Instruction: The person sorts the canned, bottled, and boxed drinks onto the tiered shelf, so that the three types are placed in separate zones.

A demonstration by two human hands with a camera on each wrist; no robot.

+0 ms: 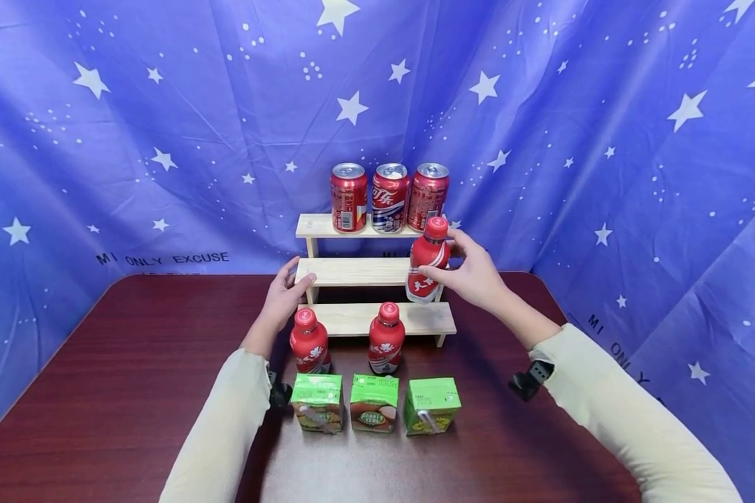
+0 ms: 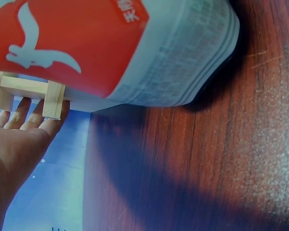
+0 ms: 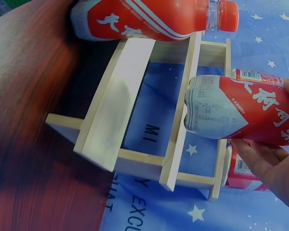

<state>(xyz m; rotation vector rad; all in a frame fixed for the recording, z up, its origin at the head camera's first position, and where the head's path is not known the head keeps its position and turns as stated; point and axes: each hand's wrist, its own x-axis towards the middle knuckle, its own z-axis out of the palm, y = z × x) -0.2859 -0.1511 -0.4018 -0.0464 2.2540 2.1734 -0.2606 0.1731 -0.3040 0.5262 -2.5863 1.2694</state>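
Observation:
My right hand (image 1: 475, 272) grips a red plastic cola bottle (image 1: 426, 269) and holds it in the air at the right end of the middle step. In the right wrist view the base of this bottle (image 3: 212, 107) hangs over the step's edge, apart from it. A three-step wooden display rack (image 1: 352, 272) stands at the back of the table. At its left end my left hand (image 1: 282, 297) grips the middle step, with the thumb on the board. Two more red bottles stand before the rack, one at the left (image 1: 310, 342) and one nearer the middle (image 1: 386, 339).
Three red cola cans (image 1: 390, 199) stand in a row on the top step. Three green drink cartons (image 1: 375, 405) are lined up in front of the bottles. The dark red wooden table (image 1: 132, 391) meets a blue star-patterned cloth (image 1: 195, 140) behind.

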